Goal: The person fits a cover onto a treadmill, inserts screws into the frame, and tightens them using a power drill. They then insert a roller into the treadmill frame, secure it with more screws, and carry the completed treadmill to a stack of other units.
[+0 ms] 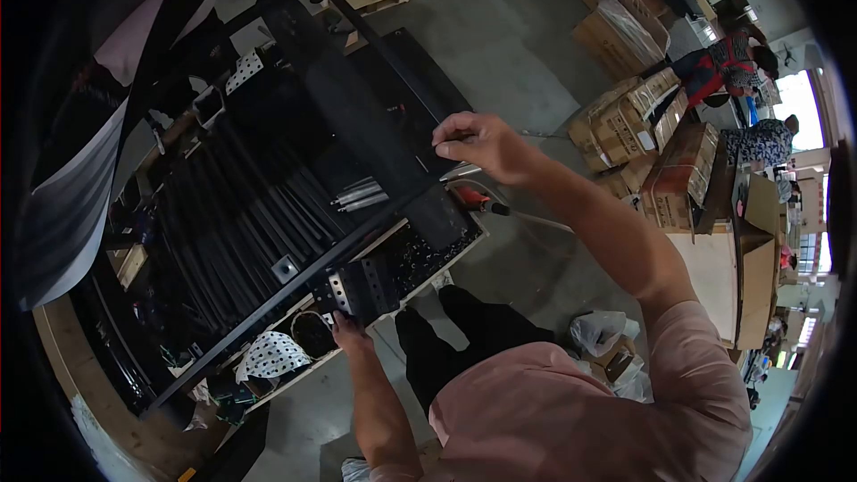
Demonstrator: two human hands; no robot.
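Note:
My left hand (351, 336) is closed at the near end of a dark bracket with round holes (337, 290), beside a round basket-like container (312, 334). Raised over the right end of the black metal frame (393, 58), my right hand (478, 145) has its fingers pinched together; whatever they hold is too small to make out. Many dark bars (241, 223) lie side by side inside the frame, with a few shiny metal rods (360, 195) near them. Small dark parts (428, 259) are scattered near the wooden edge.
A red and black tool (473, 198) with a hose lies right of the frame. White dotted cloth (272, 356) sits at the near edge. Cardboard boxes (616, 129) stand on the right, with a person (732, 62) beyond them. Another person stands at the left.

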